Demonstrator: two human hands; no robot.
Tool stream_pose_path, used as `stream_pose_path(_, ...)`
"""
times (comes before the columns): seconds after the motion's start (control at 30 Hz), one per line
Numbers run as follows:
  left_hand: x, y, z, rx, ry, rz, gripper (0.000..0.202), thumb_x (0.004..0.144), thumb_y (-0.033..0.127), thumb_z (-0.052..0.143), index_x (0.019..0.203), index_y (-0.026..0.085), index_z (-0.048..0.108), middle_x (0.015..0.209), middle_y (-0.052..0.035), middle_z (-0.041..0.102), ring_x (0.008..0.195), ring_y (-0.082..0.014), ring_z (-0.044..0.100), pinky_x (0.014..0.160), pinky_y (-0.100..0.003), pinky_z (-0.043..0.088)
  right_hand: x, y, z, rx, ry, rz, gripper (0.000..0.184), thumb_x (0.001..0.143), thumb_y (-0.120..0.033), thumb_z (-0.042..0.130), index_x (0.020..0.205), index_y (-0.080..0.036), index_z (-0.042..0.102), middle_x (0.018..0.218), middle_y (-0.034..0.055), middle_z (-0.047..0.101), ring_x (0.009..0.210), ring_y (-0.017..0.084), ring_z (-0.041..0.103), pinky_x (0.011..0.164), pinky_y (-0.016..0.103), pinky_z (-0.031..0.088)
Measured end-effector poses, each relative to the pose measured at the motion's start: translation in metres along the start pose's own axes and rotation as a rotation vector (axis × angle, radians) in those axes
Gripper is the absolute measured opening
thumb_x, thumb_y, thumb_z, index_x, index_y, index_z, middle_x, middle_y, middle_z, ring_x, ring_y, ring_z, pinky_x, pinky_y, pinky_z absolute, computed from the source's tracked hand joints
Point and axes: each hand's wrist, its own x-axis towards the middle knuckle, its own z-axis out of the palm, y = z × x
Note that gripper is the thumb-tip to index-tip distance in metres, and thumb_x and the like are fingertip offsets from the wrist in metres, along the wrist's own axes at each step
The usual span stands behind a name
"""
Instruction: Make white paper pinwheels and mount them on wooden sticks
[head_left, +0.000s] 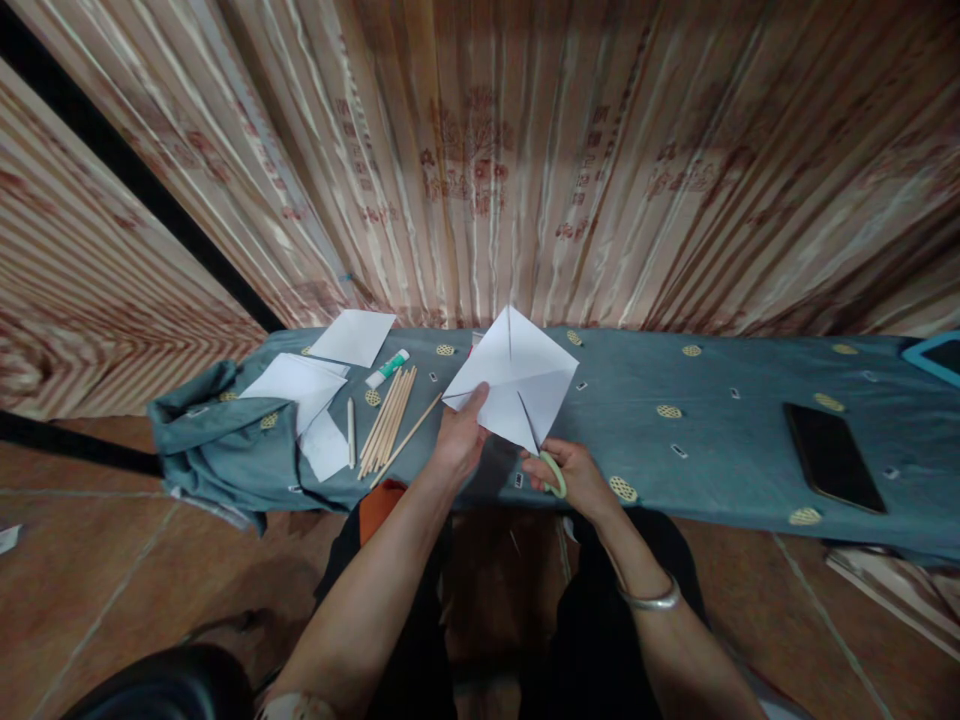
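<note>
The left hand had the white paper square pinched by its left side, thumb on top, holding it tilted above the front of the bench. And there was the right hand, fingers round the green-handled scissors, right at the paper's near corner! Off to the left lay the wooden sticks, the glue stick just behind them, loose white sheets beyond; far right, a dark phone.
</note>
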Motion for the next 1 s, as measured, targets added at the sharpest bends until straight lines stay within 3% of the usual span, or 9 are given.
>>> stream_pose_path(0.43,0.017,0.031,-0.01,-0.092,0.062,0.12,0.025,0.081,0.006,0.064,0.104,0.014,0.065,0.096,-0.0061,0.076,0.087,-0.0162,0.072,0.09,-0.03,0.055,-0.01,-0.002,-0.018,-0.16,-0.22,0.087,0.047,0.061,-0.058,0.079,0.077,-0.016,0.065,0.058,-0.0018,0.061,0.054,0.011,0.054,0.053,0.023,0.041)
stream_pose_path(0.53,0.02,0.034,-0.016,-0.059,0.055,0.172,0.029,0.078,0.007,0.067,0.106,0.014,0.065,0.102,-0.0079,0.075,0.092,-0.0183,0.072,0.091,-0.032,0.055,-0.01,0.003,-0.028,-0.133,-0.067,0.033,0.051,0.06,-0.061,0.078,0.082,-0.017,0.065,0.061,-0.0008,0.062,0.056,0.012,0.056,0.055,0.025,0.043)
stream_pose_path(0.7,0.021,0.022,-0.023,0.14,-0.036,0.226,0.033,0.066,0.018,0.077,0.098,0.014,0.068,0.097,-0.009,0.075,0.095,-0.0248,0.071,0.092,-0.039,0.053,-0.003,0.009,-0.045,-0.092,0.438,-0.205,0.056,0.059,-0.059,0.078,0.094,-0.019,0.063,0.079,0.0047,0.07,0.067,0.017,0.062,0.06,0.029,0.047)
stream_pose_path(0.77,0.022,0.016,-0.026,0.253,-0.085,0.198,0.036,0.061,0.023,0.08,0.094,0.013,0.069,0.094,-0.0106,0.076,0.095,-0.0279,0.07,0.093,-0.042,0.052,0.0,0.008,-0.05,-0.084,0.564,-0.267,0.054,0.061,-0.057,0.078,0.096,-0.019,0.062,0.083,0.0051,0.072,0.071,0.019,0.064,0.063,0.029,0.048)
stream_pose_path(0.9,0.023,0.008,-0.031,0.468,-0.138,0.209,0.035,0.059,0.028,0.08,0.09,0.014,0.071,0.097,-0.0115,0.076,0.096,-0.0302,0.069,0.092,-0.042,0.051,0.003,0.006,-0.054,-0.077,0.604,-0.313,0.051,0.063,-0.051,0.079,0.099,-0.021,0.061,0.087,0.0041,0.073,0.082,0.02,0.067,0.074,0.031,0.05)
stream_pose_path(1.0,0.02,0.007,-0.031,0.616,-0.199,0.194,0.028,0.061,0.029,0.078,0.086,0.016,0.073,0.094,-0.0102,0.076,0.094,-0.0304,0.069,0.089,-0.041,0.052,0.003,0.003,-0.053,-0.046,0.543,-0.3,0.051,0.059,-0.046,0.083,0.097,-0.02,0.062,0.084,0.0026,0.072,0.078,0.019,0.066,0.07,0.03,0.05)
